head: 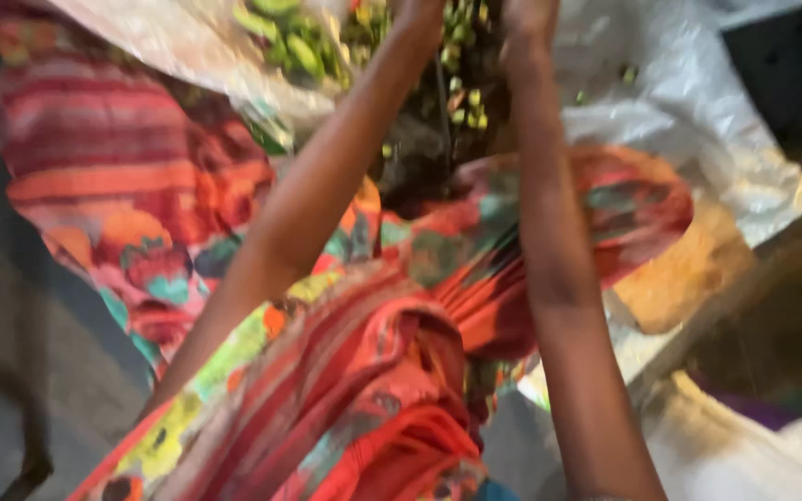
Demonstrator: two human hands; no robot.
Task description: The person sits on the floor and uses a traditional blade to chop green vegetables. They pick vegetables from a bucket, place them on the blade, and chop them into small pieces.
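Note:
Both my forearms stretch up toward the top edge of the blurred head view. My left hand [420, 11] and my right hand [526, 19] are mostly cut off there, right at a heap of small green pods or vegetables [461, 88] with dark stems. More green pieces [290, 42] lie to the left on a clear plastic sheet [169, 37]. Whether either hand grips anything is hidden by the frame edge and the blur.
Bright red, orange and green patterned cloth [141, 176] covers my lap and knees. White plastic sacking [689, 93] spreads on the right, with a tan flat piece [689, 269] on it. Grey floor [11, 390] shows at the left.

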